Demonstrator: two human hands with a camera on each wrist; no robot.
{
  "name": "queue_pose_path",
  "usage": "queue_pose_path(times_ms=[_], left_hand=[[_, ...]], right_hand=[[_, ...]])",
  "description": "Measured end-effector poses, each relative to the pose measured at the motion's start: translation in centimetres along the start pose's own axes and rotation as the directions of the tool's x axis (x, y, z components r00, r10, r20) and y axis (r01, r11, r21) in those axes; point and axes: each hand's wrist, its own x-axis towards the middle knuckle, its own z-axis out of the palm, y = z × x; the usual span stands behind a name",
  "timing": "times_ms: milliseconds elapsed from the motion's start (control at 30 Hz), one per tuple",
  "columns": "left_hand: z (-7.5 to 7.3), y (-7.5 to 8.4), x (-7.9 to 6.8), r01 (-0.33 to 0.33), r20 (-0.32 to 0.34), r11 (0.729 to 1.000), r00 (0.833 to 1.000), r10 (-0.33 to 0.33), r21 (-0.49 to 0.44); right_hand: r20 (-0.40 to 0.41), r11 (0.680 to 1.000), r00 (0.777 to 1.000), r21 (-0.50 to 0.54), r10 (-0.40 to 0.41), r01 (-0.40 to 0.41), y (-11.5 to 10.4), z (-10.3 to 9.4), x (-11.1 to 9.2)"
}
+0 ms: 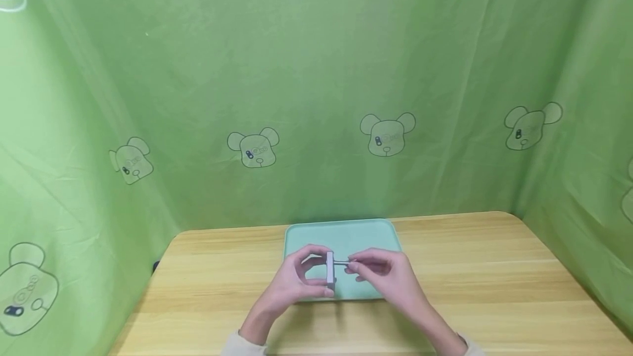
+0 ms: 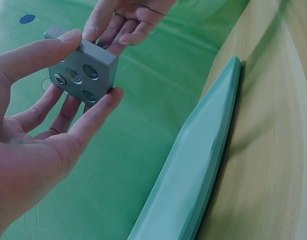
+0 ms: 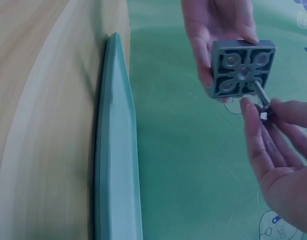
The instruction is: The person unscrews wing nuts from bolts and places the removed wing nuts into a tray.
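Note:
My left hand [image 1: 292,279] grips a small square grey metal plate [image 1: 330,274] by its edges and holds it upright above the tray. Several round holes show on its smooth face in the left wrist view, the middle one threaded. The ribbed back of the plate [image 3: 243,70] faces the right wrist camera. A threaded bolt [image 3: 261,91] sits with its tip in a corner hole of that back. My right hand [image 1: 388,273] pinches the bolt's head between thumb and fingertips. Part of the head is hidden by those fingers.
A light green tray [image 1: 366,235] lies on the wooden table [image 1: 470,268], beneath both hands. Green cloth [image 1: 316,70] printed with bear faces hangs behind the table and along both sides.

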Motion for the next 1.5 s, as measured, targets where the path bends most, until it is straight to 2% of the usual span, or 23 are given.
queue_pose_path(times_ms=[67, 133, 233, 367, 500, 567, 667, 767, 833, 900, 967, 1067, 1200, 1367, 1433, 1500], left_hand=[[-0.1, -0.1, -0.1, -0.008, 0.011, 1.0, 1.0, 0.008, -0.023], [-0.3, -0.2, -0.1, -0.014, 0.022, 0.999, 1.0, 0.015, -0.051], [-0.4, -0.2, -0.2, -0.022, 0.045, 0.995, 0.999, 0.027, -0.093], [-0.5, -0.1, -0.2, -0.037, 0.076, 0.989, 0.996, 0.048, -0.141], [-0.6, -0.1, -0.2, -0.077, 0.117, 0.981, 0.988, 0.098, -0.176], [-0.7, -0.1, -0.2, -0.094, 0.135, 0.978, 0.983, 0.12, -0.187], [-0.7, -0.1, -0.2, -0.102, 0.149, 0.975, 0.98, 0.133, -0.195], [-0.8, 0.0, -0.2, -0.099, 0.154, 0.975, 0.979, 0.131, -0.2], [-0.8, 0.0, -0.2, -0.097, 0.155, 0.974, 0.979, 0.13, -0.203], [-0.8, 0.0, -0.2, -0.097, 0.153, 0.974, 0.98, 0.129, -0.204], [-0.8, 0.0, -0.2, -0.097, 0.151, 0.974, 0.98, 0.129, -0.206], [-0.8, 0.0, -0.2, -0.099, 0.148, 0.973, 0.98, 0.131, -0.209], [-0.8, 0.0, -0.2, -0.087, 0.134, 0.976, 0.984, 0.115, -0.2], [-0.7, 0.2, -0.2, -0.05, 0.104, 0.982, 0.992, 0.07, -0.184], [-0.7, 0.2, -0.2, -0.058, 0.104, 0.981, 0.991, 0.078, -0.183], [-0.8, 0.3, -0.2, -0.066, 0.103, 0.981, 0.991, 0.086, -0.181]], right_hand=[[-0.008, 0.989, 0.991, -0.06, -0.136, 0.136, 0.1, 0.1, 0.0], [-0.008, 0.947, 0.955, -0.131, -0.295, 0.292, 0.3, 0.2, 0.1], [0.002, 0.828, 0.853, -0.237, -0.523, 0.508, 0.8, 0.2, 0.5], [0.04, 0.654, 0.701, -0.325, -0.712, 0.683, 0.9, 0.2, 1.0], [0.101, 0.5, 0.567, -0.366, -0.817, 0.785, 0.4, 0.3, 1.4], [0.122, 0.445, 0.518, -0.371, -0.847, 0.815, 0.0, 0.3, 1.5], [0.14, 0.389, 0.468, -0.381, -0.873, 0.839, -0.2, 0.4, 1.6], [0.149, 0.358, 0.443, -0.394, -0.884, 0.847, -0.3, 0.3, 1.6], [0.151, 0.351, 0.438, -0.397, -0.886, 0.848, -0.4, 0.3, 1.6], [0.146, 0.361, 0.445, -0.392, -0.884, 0.846, -0.4, 0.4, 1.6], [0.131, 0.388, 0.462, -0.375, -0.877, 0.842, -0.5, 0.5, 1.6], [0.094, 0.445, 0.501, -0.339, -0.86, 0.829, -0.7, 0.6, 1.6], [0.049, 0.533, 0.572, -0.307, -0.819, 0.788, -1.5, 0.8, 1.4], [0.011, 0.653, 0.677, -0.253, -0.736, 0.714, -1.3, 0.6, 1.0], [-0.009, 0.71, 0.724, -0.205, -0.69, 0.674, -0.7, 0.5, 0.9], [-0.038, 0.774, 0.78, -0.155, -0.625, 0.614, -0.3, 0.4, 0.7]])
